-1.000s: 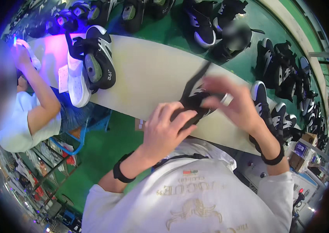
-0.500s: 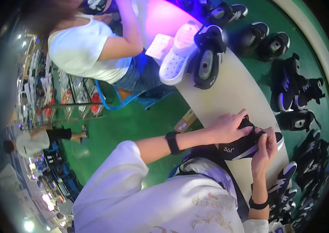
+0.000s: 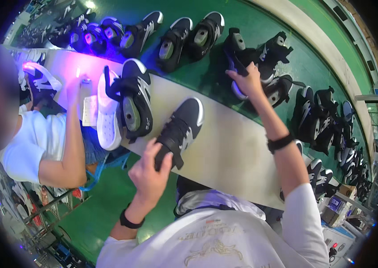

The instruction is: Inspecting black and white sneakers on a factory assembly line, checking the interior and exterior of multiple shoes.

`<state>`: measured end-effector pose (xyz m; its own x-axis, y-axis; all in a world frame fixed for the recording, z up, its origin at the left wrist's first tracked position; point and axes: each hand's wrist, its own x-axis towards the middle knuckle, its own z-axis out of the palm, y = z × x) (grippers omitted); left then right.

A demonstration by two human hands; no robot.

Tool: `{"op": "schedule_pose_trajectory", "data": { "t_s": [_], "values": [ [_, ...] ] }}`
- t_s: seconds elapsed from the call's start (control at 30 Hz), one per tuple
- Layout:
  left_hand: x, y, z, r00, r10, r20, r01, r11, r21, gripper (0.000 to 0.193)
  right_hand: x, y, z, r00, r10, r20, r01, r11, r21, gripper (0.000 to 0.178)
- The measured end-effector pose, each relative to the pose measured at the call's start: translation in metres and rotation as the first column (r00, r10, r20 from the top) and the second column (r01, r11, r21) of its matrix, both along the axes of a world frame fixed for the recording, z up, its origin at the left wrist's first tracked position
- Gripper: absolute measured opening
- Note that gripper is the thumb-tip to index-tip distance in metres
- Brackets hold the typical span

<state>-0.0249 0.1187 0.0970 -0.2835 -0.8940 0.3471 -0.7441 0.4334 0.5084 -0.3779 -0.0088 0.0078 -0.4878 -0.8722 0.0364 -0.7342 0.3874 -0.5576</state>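
Table (image 3: 233, 138), right hand (image 3: 248, 84) now on another shoe (image 3: 242, 56)

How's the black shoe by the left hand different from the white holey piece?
The black shoe is mostly dark; the white piece is pale and dotted with holes. The left hand touches the black shoe, while no hand touches the white piece. The black shoe slants rightward in the picture; the white piece runs nearly straight up. Both are long.

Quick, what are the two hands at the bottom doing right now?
Left hand: closed on the ankle end of a white-toed shoe.
Right hand: closed on a black shoe in the far row.
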Motion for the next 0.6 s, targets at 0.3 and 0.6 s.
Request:
{"op": "schedule_pose_trajectory", "data": {
  "t_s": [0.3,0.6],
  "values": [
    [-0.056,-0.083,-0.008,1.000,0.008,-0.027,-0.010,0.998,-0.060,0.040,0.049,0.047,0.097,0.528,-0.065,0.847,0.112,0.994,0.006,0.045],
    [-0.092,-0.047,-0.042,0.535,-0.523,-0.663,0.834,0.200,0.515,0.030,0.074,0.212,0.097,0.750,0.639,0.171,-0.647,0.763,-0.014,0.070]
  ]
}}
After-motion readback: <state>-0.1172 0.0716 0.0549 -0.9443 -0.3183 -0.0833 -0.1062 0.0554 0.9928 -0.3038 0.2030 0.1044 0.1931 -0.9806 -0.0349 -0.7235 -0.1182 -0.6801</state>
